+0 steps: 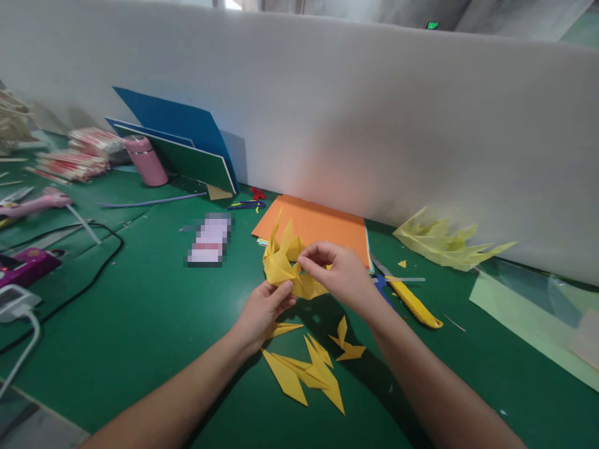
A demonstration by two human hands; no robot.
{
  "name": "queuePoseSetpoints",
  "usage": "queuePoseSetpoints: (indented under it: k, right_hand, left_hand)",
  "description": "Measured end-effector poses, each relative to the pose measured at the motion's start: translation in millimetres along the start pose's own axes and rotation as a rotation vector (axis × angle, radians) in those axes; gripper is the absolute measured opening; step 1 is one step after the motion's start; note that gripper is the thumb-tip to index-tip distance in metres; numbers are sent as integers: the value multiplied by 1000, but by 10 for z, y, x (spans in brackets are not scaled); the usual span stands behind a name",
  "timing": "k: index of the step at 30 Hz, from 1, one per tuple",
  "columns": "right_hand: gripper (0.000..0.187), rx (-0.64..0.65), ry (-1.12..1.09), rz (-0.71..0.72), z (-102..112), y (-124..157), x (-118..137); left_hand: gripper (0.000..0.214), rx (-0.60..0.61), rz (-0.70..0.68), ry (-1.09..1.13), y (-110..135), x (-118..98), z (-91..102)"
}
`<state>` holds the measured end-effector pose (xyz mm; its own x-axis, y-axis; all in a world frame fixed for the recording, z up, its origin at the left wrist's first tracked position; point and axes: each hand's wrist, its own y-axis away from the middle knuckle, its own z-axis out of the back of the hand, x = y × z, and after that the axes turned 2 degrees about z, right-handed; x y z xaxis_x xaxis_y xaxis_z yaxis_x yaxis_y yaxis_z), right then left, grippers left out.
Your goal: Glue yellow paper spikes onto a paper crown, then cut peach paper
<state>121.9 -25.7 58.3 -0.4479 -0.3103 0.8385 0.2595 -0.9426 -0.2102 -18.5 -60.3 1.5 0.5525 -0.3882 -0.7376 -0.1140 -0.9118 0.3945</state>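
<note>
A yellow folded-paper piece (279, 265) with pointed tips is held up over the green table. My left hand (266, 310) grips its lower edge, thumb on top and fingers beneath. My right hand (334, 268) has thumb and index finger pinched together at the piece's right side; its other fingers are curled. Below the hands, several loose yellow folded pieces (306, 372) lie on the table. A smaller three-pointed yellow piece (346, 346) rests to their right. Part of one loose piece is hidden behind my left hand.
Orange paper sheets (318, 221) lie behind my hands. A yellow utility knife (414, 302) and a pale yellow spiky paper form (449, 240) are at right. Leftward are a phone (210, 240), a pink bottle (147, 162), leaning boards (182, 149) and a black cable (100, 284). A white partition (327, 112) stands behind.
</note>
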Motion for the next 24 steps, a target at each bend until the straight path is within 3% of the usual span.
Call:
queuePoseSetpoints:
  k: [24]
  right_hand:
    - [7, -3, 44, -12, 14, 46, 85]
  left_hand:
    - [31, -32, 10, 26, 11, -9, -1]
